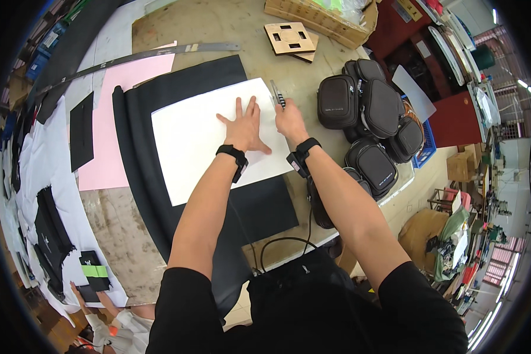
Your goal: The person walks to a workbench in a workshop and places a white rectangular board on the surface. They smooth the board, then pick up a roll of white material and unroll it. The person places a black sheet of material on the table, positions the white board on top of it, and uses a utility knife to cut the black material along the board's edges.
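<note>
A white sheet (203,135) lies on a piece of black material (259,212) spread over the worktable. My left hand (245,127) presses flat on the sheet, its fingers spread. Just off the sheet's right edge, my right hand (290,121) is closed around a knife (279,96) with a black-and-white striped handle. Its narrow silvery end points away from me; the rest of the handle is hidden in my fingers. Along the left side of the black material runs a rolled edge (130,135). Both my wrists wear black bands.
Several black zipped cases (386,106) are piled to the right. Farther back are square wooden templates (289,38) and a cardboard box (321,20). A long metal ruler (141,56) crosses pink sheeting (109,135) at the left. Another person's hands (91,298) are at the lower left.
</note>
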A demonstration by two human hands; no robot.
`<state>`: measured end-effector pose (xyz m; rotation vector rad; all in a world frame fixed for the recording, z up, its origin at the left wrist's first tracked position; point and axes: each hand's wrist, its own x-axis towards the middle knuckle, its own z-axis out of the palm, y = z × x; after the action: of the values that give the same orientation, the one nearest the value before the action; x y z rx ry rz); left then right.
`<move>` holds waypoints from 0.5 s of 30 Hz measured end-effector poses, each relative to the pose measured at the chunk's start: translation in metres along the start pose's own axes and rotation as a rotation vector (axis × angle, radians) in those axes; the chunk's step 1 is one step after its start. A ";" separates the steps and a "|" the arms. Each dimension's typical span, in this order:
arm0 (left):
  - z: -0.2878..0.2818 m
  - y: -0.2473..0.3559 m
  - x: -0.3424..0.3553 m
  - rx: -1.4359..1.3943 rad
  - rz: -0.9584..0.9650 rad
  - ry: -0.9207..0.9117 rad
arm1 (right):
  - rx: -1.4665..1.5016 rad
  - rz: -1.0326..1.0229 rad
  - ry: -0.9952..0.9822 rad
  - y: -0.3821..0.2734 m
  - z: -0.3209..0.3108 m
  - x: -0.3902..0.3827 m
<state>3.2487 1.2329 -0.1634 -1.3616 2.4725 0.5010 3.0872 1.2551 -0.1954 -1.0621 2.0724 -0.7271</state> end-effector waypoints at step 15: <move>-0.015 -0.002 0.023 -0.019 -0.011 0.020 | -0.179 -0.168 0.032 -0.009 0.027 0.025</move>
<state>3.2375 1.2078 -0.1599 -1.3935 2.4811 0.5125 3.1015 1.2255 -0.2133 -1.3456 2.1245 -0.6517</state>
